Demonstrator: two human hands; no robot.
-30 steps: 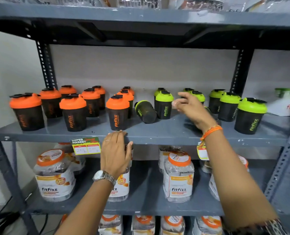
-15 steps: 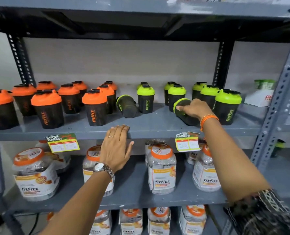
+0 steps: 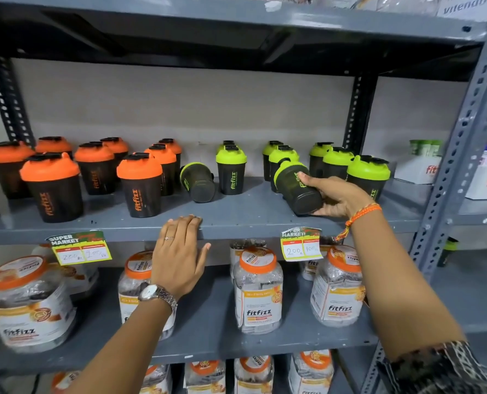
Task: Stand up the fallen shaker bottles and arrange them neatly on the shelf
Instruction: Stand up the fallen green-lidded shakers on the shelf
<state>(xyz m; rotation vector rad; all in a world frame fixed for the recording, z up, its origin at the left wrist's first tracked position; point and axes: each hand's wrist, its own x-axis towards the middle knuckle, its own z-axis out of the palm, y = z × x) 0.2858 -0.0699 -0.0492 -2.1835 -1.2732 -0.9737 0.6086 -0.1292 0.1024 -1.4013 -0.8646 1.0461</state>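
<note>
My right hand (image 3: 337,196) grips a black shaker bottle with a green lid (image 3: 293,183), tilted, its base toward me and lifted off the grey middle shelf (image 3: 236,220). A second green-lidded shaker (image 3: 198,182) lies on its side near the shelf's centre, base toward me. Upright green-lidded shakers (image 3: 231,169) stand behind and to the right. Several orange-lidded shakers (image 3: 141,183) stand upright on the left half. My left hand (image 3: 179,251) rests flat, fingers over the shelf's front edge, holding nothing.
Price tags (image 3: 78,248) hang from the shelf's front edge. Fitfizz jars (image 3: 258,288) fill the shelf below. A perforated grey upright (image 3: 449,166) bounds the right side, with white boxes (image 3: 420,166) beyond it. Another shelf (image 3: 236,21) hangs overhead.
My right hand reached the fallen green-lidded shaker, closed on it and lifted it into a tilt. The view shifted right and closer. My left hand stayed on the shelf edge.
</note>
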